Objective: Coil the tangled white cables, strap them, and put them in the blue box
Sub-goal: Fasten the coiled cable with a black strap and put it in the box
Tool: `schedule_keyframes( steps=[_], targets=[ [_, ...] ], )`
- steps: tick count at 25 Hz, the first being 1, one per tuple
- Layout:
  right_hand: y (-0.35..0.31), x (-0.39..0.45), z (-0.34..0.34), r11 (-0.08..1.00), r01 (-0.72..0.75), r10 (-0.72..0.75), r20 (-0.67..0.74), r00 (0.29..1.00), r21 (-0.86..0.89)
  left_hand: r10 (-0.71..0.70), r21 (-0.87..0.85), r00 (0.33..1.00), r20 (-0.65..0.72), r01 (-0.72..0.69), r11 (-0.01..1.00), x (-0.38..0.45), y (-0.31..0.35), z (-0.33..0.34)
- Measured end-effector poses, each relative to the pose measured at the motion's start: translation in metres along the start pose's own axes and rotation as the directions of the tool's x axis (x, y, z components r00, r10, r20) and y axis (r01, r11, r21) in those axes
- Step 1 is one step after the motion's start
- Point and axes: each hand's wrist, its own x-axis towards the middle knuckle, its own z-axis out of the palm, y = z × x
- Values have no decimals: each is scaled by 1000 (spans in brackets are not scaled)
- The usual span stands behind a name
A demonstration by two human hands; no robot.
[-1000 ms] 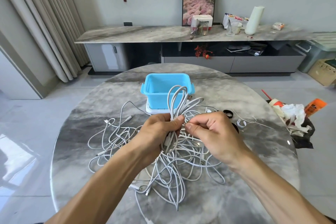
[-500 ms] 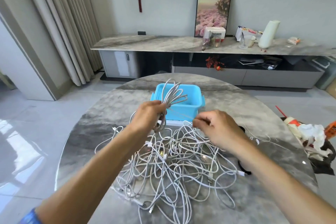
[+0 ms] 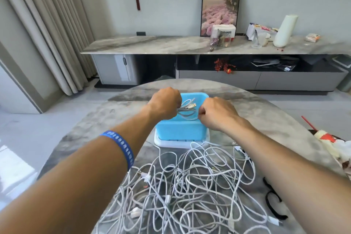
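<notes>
Both hands are over the blue box [image 3: 180, 131], which sits on a white lid or tray at the far side of the marble counter [image 3: 95, 129]. The left hand [image 3: 165, 103] has its grip closed on a small coiled white cable [image 3: 187, 109]; the right hand [image 3: 216, 114] pinches the coil's other side. Whether a strap is on cannot be told. This looks like the placing step for 1 coil. Next, it likely needs lowering and letting go, then attention to the tangled white cables [image 3: 190, 186] heaped nearer the person, with black straps [image 3: 273, 201] to the right.
</notes>
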Motion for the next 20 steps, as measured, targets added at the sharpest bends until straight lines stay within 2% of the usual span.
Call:
schedule_keyframes(
  steps=[4,6,8,11,13,15,17,20],
  targets=[
    [8,11,15,992,68,-58,97,994,-107,135,67,962,236,-155,986,26,11,31],
    [16,17,21,983,118,-98,144,985,-140,125,42,933,338,-148,988,33,4,45],
    [24,21,28,986,140,-126,147,981,-86,108,3,915,388,-118,993,39,-5,52],
    [38,23,43,987,155,-157,90,983,28,21,111,855,519,-93,989,48,-5,45],
    [43,16,49,978,153,-157,21,987,144,-7,168,847,532,-97,981,48,0,40],
    [46,2,47,961,194,-184,-66,981,198,30,125,902,431,-93,988,37,0,35],
    [48,-16,40,945,248,-214,-171,962,215,60,-1,977,206,-61,998,18,-5,30],
    [55,-58,24,925,207,-154,-183,971,319,0,-236,994,-108,-26,971,-26,-3,13]
  ],
)
